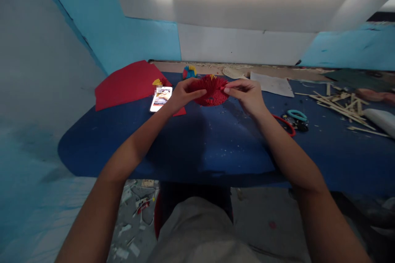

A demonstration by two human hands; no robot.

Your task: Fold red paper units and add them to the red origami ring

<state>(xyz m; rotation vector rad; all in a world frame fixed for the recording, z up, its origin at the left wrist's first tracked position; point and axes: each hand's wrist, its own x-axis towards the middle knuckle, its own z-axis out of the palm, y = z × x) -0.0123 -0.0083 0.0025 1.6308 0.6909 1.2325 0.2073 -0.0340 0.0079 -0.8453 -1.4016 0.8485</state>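
Note:
A round red bowl-like piece built of many small folded paper bits [211, 93], with a few yellow bits on its far rim, is held up above the blue table [182, 144]. My left hand [185, 93] grips its left side, thumb over the near wall and fingers behind. At the right rim, my right hand [245, 92] pinches a small red piece between thumb and fingers, touching the bowl. Left of the bowl lies a lit phone [161, 98] showing a picture. A small red paper piece [180, 111] lies beside the phone.
A large red sheet [129, 84] lies at the back left. Behind the bowl sits a blue and yellow folded piece [189, 72]. To the right are scissors with red handles [285, 125], a turquoise ring [296, 115], a white paper [272, 84] and scattered wooden sticks [342, 107].

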